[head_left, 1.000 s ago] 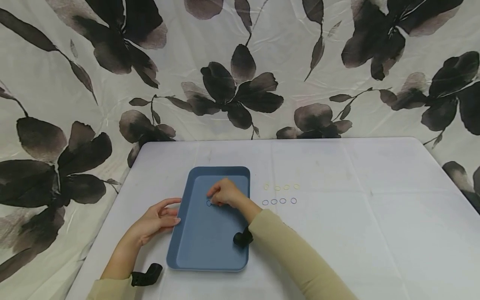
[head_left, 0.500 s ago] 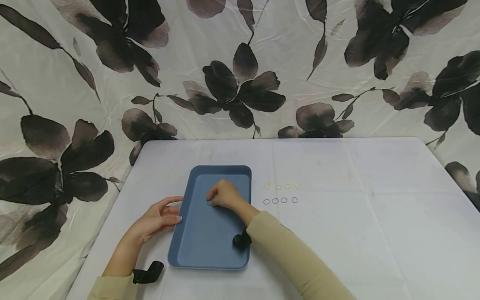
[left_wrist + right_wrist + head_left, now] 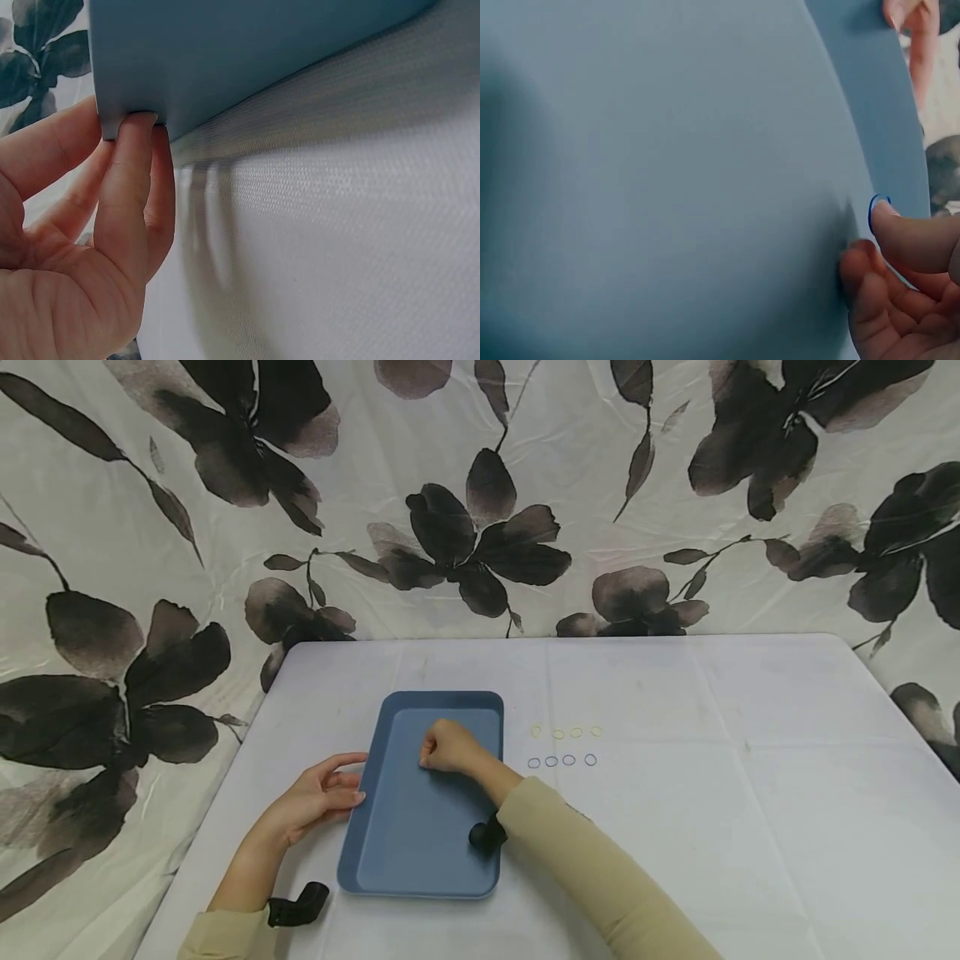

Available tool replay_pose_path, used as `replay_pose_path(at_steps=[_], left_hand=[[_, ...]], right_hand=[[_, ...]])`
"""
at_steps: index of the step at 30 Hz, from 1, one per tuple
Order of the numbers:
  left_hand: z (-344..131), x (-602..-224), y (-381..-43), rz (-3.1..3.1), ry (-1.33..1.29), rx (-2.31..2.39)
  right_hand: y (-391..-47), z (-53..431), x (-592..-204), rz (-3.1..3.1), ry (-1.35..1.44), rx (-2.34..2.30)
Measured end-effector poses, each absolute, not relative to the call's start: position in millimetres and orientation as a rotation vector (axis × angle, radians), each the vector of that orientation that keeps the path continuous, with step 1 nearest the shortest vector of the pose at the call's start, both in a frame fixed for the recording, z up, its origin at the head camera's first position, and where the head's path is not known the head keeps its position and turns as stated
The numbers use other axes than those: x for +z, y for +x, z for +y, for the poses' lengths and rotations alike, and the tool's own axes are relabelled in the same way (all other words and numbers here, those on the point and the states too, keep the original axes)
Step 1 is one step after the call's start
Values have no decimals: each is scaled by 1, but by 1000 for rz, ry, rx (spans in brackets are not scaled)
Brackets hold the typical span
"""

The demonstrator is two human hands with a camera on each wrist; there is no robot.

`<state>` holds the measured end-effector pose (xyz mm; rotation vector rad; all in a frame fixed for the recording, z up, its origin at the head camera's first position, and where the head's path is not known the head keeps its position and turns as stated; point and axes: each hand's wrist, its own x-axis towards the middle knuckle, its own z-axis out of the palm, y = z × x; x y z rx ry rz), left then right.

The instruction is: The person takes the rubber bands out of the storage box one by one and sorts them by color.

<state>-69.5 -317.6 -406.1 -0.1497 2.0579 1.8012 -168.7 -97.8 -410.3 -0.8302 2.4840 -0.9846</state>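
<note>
A blue tray (image 3: 408, 852) lies on the white table, longer side running away from me. My left hand (image 3: 315, 797) holds its left rim, thumb and fingertips on the edge, as the left wrist view shows up close. Over the tray's upper middle, my right hand (image 3: 453, 747) has its fingers bent together. In the right wrist view, a thin blue ring, like a small rubber band (image 3: 871, 214), sits at the thumb tip (image 3: 885, 214) of that hand; in the head view the fingers hide it.
Right of the tray lie a row of several blue rings (image 3: 552, 761) and, behind it, a row of several yellow rings (image 3: 576, 732). The white table (image 3: 712, 827) reaches back to a flower-patterned cloth (image 3: 585, 468). Black wrist cameras (image 3: 300, 906) are strapped to both arms.
The blue ring seen on the tray at the right fingertips is now hidden by that hand in the head view. The right hand has shifted slightly rightward; the left hand keeps its place.
</note>
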Motion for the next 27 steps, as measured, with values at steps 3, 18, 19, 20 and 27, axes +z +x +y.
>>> replay_pose_path(at_steps=[3, 18, 19, 20, 27], left_hand=[[-318, -408, -68, 2062, -156, 1793], [-318, -408, -67, 2056, -122, 1817], [-318, -408, -68, 2057, -124, 1818], [-318, -408, -68, 2059, -126, 1817], [-318, -407, -70, 2081, -132, 1785]], right_hand=[[-170, -96, -410, 2423, -767, -1056], [-180, -73, -386, 2097, -533, -1415], [-182, -70, -385, 2094, -531, -1431], [-183, -67, -384, 2091, -526, -1450], [-190, -51, -380, 2022, -421, -1573]])
